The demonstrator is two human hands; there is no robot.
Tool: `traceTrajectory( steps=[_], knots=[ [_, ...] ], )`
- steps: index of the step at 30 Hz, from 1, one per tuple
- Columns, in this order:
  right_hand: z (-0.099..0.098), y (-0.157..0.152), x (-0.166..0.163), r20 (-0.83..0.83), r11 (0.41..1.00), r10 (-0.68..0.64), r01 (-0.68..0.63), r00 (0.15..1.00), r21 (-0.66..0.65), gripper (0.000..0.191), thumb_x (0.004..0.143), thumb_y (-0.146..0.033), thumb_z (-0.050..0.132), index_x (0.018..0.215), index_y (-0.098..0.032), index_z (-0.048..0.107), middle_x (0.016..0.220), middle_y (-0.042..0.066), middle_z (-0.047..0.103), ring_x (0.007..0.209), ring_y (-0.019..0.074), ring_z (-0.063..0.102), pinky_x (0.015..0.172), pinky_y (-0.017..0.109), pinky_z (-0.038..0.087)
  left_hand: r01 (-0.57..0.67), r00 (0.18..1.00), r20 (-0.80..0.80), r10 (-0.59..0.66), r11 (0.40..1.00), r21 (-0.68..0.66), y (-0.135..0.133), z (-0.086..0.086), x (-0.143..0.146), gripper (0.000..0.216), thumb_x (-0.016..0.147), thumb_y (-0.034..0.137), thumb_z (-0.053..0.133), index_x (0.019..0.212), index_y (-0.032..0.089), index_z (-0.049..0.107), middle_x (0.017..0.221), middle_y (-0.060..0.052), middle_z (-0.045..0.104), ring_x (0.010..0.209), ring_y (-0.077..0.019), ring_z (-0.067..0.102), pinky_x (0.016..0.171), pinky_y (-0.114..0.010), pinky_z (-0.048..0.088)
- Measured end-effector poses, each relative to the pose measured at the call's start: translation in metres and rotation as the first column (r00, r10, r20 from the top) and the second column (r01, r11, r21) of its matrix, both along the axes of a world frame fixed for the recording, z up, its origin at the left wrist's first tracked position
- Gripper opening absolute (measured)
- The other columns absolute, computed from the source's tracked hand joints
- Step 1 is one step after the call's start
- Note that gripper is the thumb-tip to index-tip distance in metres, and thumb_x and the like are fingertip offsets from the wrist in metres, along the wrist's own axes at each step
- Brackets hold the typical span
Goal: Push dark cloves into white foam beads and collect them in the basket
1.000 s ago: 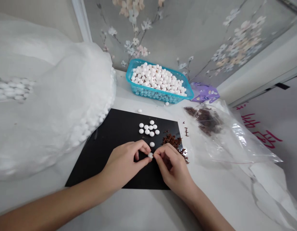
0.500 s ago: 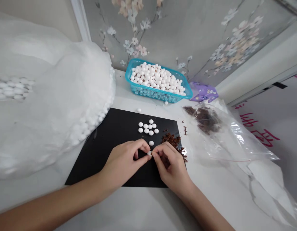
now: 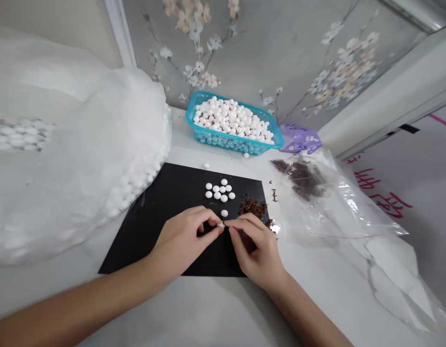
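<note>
A small white foam ball [image 3: 220,225] is pinched between the thumb and index finger of my left hand [image 3: 185,236]. My right hand [image 3: 257,246] meets it from the other side. Its index fingertip touches the ball's right end, the thumb stands a little apart below, and the other fingers curl in. A single white ball [image 3: 224,213] lies just beyond my fingertips on a black mat [image 3: 154,217]. Farther up the mat is a cluster of several white balls [image 3: 217,195]. Small brown pieces [image 3: 254,207] are heaped beside my right hand, at the mat's right edge.
A blue basket [image 3: 226,137] full of white balls stands at the back. To the left bulges a large translucent bag [image 3: 100,135] of white balls. A clear plastic bag [image 3: 338,207] with brown pieces lies right, near a purple packet [image 3: 300,140].
My right thumb has parted slightly from the index finger, which now presses at the ball's end. My left hand keeps its pinch on the ball. The view has shifted slightly.
</note>
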State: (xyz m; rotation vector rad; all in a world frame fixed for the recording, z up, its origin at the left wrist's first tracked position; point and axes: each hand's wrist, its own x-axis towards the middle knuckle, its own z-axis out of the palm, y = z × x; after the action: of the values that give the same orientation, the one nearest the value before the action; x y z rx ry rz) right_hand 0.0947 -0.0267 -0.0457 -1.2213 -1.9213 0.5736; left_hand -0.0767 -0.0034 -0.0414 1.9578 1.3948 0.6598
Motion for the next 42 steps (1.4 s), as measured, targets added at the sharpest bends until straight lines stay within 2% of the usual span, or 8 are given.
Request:
traceTrajectory(
  steps=[18,24,26,28,30,32,36,42],
  knots=[
    [0.001,0.012,-0.001,0.016,0.978,0.091,-0.087,0.996,-0.188,0.027,0.061,0.0,0.043,0.08,-0.019,0.047,0.07,-0.004,0.037,0.052,0.007,0.035,0.045,0.02,0.028,0.026,0.999,0.04,-0.028,0.999,0.044,0.003,-0.006,0.0,0.012,0.081,0.029,0.057,0.075,0.025,0.067,0.078,0.007,0.067,0.078,-0.0109,0.058,0.066,-0.021,0.04],
    [0.006,0.015,0.002,0.04,0.97,0.131,-0.12,0.991,-0.21,0.024,0.064,-0.001,0.044,0.078,-0.019,0.049,0.068,-0.004,0.037,0.053,0.0071,0.036,0.045,0.02,0.029,0.008,0.999,0.04,-0.009,0.999,0.041,0.003,-0.005,0.0,0.012,0.08,0.03,0.058,0.074,0.025,0.067,0.076,0.006,0.067,0.076,-0.0117,0.058,0.063,-0.022,0.04],
    [0.006,0.017,0.004,0.05,0.983,0.11,-0.102,0.993,-0.155,0.02,0.07,-0.004,0.046,0.08,-0.019,0.054,0.07,-0.003,0.042,0.054,0.0077,0.04,0.046,0.02,0.032,-0.006,0.999,0.04,0.004,0.999,0.034,0.003,-0.004,0.001,0.012,0.079,0.032,0.058,0.074,0.026,0.067,0.076,0.005,0.066,0.073,-0.0117,0.058,0.061,-0.022,0.04],
    [0.004,0.022,0.006,0.04,0.998,-0.054,0.055,0.998,-0.023,0.017,0.077,-0.009,0.047,0.082,-0.019,0.059,0.072,-0.001,0.047,0.055,0.0087,0.044,0.047,0.021,0.036,-0.025,0.999,0.035,0.024,1.0,0.019,0.004,-0.003,0.001,0.011,0.078,0.034,0.058,0.074,0.027,0.066,0.076,0.006,0.066,0.068,-0.0111,0.057,0.059,-0.022,0.04],
    [-0.001,0.031,0.007,0.044,0.954,-0.277,0.269,0.96,0.134,0.015,0.08,-0.015,0.049,0.086,-0.019,0.062,0.077,0.002,0.05,0.061,0.0112,0.049,0.054,0.025,0.042,-0.051,0.998,0.035,0.051,0.999,0.004,0.004,-0.002,0.001,0.009,0.077,0.034,0.058,0.076,0.028,0.065,0.076,0.007,0.065,0.063,-0.0101,0.055,0.057,-0.022,0.04],
    [-0.005,0.04,0.007,0.112,0.896,-0.403,0.367,0.908,0.25,0.016,0.08,-0.022,0.054,0.092,-0.019,0.064,0.083,0.004,0.052,0.072,0.0159,0.052,0.065,0.031,0.045,-0.082,0.996,0.047,0.082,0.997,-0.004,0.003,-0.002,0.0,0.008,0.078,0.033,0.057,0.078,0.027,0.062,0.077,0.007,0.063,0.061,-0.0094,0.054,0.055,-0.022,0.039],
    [-0.01,0.053,0.007,0.262,0.896,-0.399,0.313,0.879,0.314,0.015,0.081,-0.027,0.056,0.088,-0.021,0.068,0.083,0.005,0.055,0.079,0.0189,0.05,0.075,0.036,0.043,-0.116,0.991,0.065,0.116,0.993,0.0,0.002,-0.003,0.0,0.005,0.078,0.028,0.054,0.079,0.025,0.058,0.076,0.006,0.06,0.06,-0.0091,0.052,0.053,-0.022,0.039],
    [0.003,0.033,0.005,0.152,0.91,-0.338,0.282,0.929,0.304,0.008,0.08,-0.023,0.058,0.084,-0.02,0.065,0.083,0.004,0.054,0.08,0.0181,0.052,0.075,0.036,0.042,-0.099,0.98,0.173,0.095,0.995,0.016,0.002,-0.002,-0.001,0.019,0.078,0.03,0.057,0.097,0.025,0.059,0.088,0.003,0.064,0.061,-0.0092,0.055,0.052,-0.021,0.041]
  ],
)
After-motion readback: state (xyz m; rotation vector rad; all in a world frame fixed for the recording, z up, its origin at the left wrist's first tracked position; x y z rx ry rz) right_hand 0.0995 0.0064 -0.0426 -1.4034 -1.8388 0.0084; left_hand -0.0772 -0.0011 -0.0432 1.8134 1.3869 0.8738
